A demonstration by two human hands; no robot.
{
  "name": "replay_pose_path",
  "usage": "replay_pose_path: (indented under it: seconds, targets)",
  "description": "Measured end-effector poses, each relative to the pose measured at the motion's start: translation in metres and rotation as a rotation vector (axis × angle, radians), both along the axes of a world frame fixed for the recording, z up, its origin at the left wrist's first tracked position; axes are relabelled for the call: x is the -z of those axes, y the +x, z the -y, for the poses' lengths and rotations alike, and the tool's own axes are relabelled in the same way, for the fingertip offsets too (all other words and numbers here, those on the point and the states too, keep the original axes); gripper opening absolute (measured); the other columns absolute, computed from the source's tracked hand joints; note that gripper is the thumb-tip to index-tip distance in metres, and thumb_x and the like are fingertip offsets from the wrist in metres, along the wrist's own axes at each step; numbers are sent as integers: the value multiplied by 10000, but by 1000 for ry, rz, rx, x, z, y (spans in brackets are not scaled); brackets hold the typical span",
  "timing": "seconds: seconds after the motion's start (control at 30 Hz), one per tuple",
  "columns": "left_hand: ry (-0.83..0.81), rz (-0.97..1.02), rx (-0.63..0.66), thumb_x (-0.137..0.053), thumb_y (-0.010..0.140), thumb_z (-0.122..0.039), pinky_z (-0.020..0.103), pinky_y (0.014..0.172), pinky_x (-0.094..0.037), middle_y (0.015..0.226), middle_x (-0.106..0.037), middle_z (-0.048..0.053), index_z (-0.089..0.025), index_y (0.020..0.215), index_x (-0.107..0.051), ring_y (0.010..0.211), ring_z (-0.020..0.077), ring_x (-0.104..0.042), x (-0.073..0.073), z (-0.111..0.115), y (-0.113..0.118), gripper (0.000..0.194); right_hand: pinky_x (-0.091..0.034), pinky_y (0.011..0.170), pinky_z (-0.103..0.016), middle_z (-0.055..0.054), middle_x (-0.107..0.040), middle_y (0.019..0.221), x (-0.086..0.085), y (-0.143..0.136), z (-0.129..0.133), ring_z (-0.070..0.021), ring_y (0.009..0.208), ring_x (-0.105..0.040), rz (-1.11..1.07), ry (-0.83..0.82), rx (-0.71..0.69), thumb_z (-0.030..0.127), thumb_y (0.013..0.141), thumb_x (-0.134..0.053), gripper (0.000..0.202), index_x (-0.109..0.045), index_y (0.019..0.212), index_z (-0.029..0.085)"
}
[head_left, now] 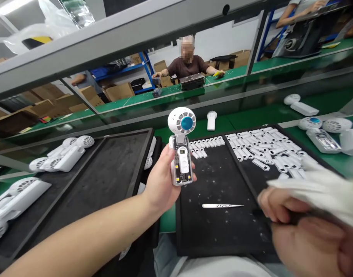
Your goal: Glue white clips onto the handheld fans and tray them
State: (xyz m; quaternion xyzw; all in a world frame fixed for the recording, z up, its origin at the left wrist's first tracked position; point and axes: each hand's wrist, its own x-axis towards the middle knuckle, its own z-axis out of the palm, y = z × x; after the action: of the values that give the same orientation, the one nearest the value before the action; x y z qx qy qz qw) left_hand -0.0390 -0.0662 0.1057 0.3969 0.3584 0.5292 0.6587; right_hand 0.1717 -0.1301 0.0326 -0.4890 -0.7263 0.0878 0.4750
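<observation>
Upright in my left hand [161, 177] is a white handheld fan [181, 154], with a blue disc in its round head and a circuit board showing in its open handle. My right hand [306, 227], blurred at the lower right, has its fingers curled round a white cloth-like material [317, 188]. White tweezers [222, 206] lie on the black tray [216, 234] between my hands. Many small white panels [260, 144] are spread over the tray's right part, and several more [206, 143] line its upper left edge.
Another black tray [86, 181] at the left holds white fans [63, 154]. More fans [323, 138] lie at the right, and one [211, 120] stands behind the tray. A metal frame [107, 42] crosses above. A person [190, 63] sits at the opposite bench.
</observation>
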Motion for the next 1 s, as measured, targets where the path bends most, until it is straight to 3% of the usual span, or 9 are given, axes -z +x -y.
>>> replay_pose_path:
  seconds: [0.1, 0.2, 0.3, 0.4, 0.57, 0.67, 0.73, 0.87, 1.0]
  targets:
    - [6, 24, -86, -564, 889, -486, 284, 558, -530, 866, -611, 44, -196, 1076, -563, 678, 173, -605, 0, -2, 7, 345, -438, 415, -251, 16, -531, 530, 0, -23, -10, -134, 416, -490, 91, 38, -138, 290, 1013, -329, 386, -577, 723, 232]
    - [-75, 38, -150, -543, 899, -463, 277, 569, -521, 793, -620, 40, -176, 1009, -570, 652, 174, -618, 1, -5, 9, 308, -444, 466, -258, -15, -594, 623, 6, -35, -21, -144, 491, -558, 31, 146, -192, 243, 1005, -318, 314, -556, 802, 216]
    - [-75, 74, -152, -476, 925, -464, 278, 580, -520, 783, -637, 49, -165, 1002, -590, 663, 180, -626, -3, -3, 8, 329, -430, 470, -265, -27, -611, 639, 7, -34, -22, -157, 500, -576, 9, 217, -159, 252, 1004, -334, 265, -529, 826, 225]
    - [-76, 94, -103, -464, 909, -479, 279, 550, -512, 761, -634, 54, -155, 949, -613, 637, 182, -617, -10, 0, 7, 358, -422, 477, -258, -5, -587, 612, 3, -31, -18, -148, 482, -560, 52, 156, -191, 204, 979, -378, 219, -503, 802, 229]
    - [-67, 44, -124, -648, 782, -468, 266, 516, -501, 766, -623, 41, -155, 908, -608, 647, 175, -610, -10, -2, -1, 340, -344, 432, -251, 32, -509, 560, 5, -22, -21, -120, 423, -477, 204, 134, -152, 200, 984, -362, 268, -429, 726, 232]
    - [-63, -28, -118, -782, 671, -226, 239, 547, -509, 833, -623, 3, -169, 925, -590, 681, 137, -606, -5, -5, -11, 323, -334, 449, -237, 41, -485, 566, 18, -2, -30, -108, 431, -477, 298, 126, -68, 239, 1009, -349, 283, -442, 743, 220]
    - [-44, -98, -91, -806, 654, -185, 245, 594, -528, 859, -642, 10, -162, 940, -592, 701, 135, -623, -2, -4, -18, 358, -304, 449, -256, 33, -482, 565, 33, 12, -38, -125, 439, -487, 418, 100, 21, 305, 1014, -354, 307, -442, 731, 222]
    - [8, -210, -89, -799, 727, -403, 235, 587, -530, 803, -669, 45, -140, 908, -613, 661, 147, -651, 0, 3, -23, 369, -215, 459, -280, 9, -554, 602, 68, 24, -53, -167, 459, -529, 691, -184, 90, 342, 994, -398, 294, -489, 742, 219]
    - [-45, -175, -107, -669, 808, -564, 247, 500, -518, 784, -661, 63, -138, 878, -610, 571, 145, -621, 1, 2, -22, 436, -257, 489, -291, -32, -620, 693, 87, 16, -58, -212, 562, -610, 775, -394, 73, 326, 997, -401, 286, -574, 803, 208]
